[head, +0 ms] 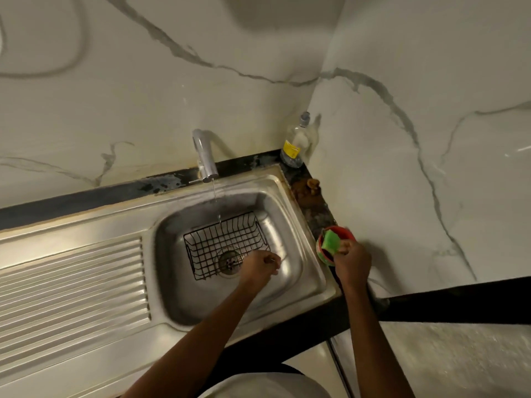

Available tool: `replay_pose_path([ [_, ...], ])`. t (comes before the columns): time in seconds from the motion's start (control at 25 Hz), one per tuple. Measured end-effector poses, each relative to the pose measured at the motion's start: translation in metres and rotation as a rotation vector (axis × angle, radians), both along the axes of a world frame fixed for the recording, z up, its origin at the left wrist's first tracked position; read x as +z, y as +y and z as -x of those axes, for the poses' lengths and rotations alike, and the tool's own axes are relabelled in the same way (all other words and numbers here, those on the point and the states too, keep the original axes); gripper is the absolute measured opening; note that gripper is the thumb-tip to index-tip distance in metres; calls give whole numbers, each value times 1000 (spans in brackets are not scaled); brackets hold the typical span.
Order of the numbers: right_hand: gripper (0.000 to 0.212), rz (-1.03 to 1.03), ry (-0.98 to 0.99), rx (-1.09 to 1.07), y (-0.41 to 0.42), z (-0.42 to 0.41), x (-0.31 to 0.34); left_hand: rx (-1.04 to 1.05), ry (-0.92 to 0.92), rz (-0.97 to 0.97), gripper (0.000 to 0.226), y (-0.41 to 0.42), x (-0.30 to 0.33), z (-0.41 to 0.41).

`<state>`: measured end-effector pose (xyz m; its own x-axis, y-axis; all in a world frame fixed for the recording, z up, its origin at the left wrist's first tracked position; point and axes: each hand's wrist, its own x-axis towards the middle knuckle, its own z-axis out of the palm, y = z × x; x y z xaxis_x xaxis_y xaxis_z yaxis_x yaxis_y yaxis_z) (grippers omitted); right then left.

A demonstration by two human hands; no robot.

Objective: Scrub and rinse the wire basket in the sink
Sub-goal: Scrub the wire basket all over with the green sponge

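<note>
Both forearms reach out: left hand (pixel 258 265) grips the wire basket (pixel 227 244) steady under running water, right hand (pixel 352 261) pinches the green scrubber (pixel 330 241) to scrub.

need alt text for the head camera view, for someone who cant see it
A person's left hand grips the rim of a black wire basket in a steel sink under a running tap, while the right hand holds a green sponge at a small red tub on the ledge.
</note>
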<state>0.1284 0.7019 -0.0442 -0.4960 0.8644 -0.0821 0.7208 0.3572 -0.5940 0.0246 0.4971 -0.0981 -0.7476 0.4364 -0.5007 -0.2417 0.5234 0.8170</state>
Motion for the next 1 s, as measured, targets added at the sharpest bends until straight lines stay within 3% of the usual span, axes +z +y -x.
replay_pose_path([
  [0.16, 47, -45, -228, 207, 12, 4, -1, -28, -52, -61, 15, 34, 11, -15],
  [0.24, 43, -132, -307, 274, 7, 11, 0, -15, -82, -101, 22, 48, 15, -20],
  [0.4, 35, -266, -260, 133, 13, 12, 10, -11, -144, -159, 37, 75, 25, -25],
  [0.52, 40, -391, -270, 174, 23, 9, 22, 32, -207, -171, 50, 87, 27, -26],
  [0.76, 51, -83, -339, 254, 18, 14, 1, 74, -331, -179, 60, 107, 26, -29],
  [0.92, 23, 443, 117, -69, 11, 26, -16, 39, -383, -240, 51, 109, 20, -31],
  [1.0, 34, 506, 123, -90, 11, 28, -16, 58, -402, -267, 47, 109, 21, -34],
])
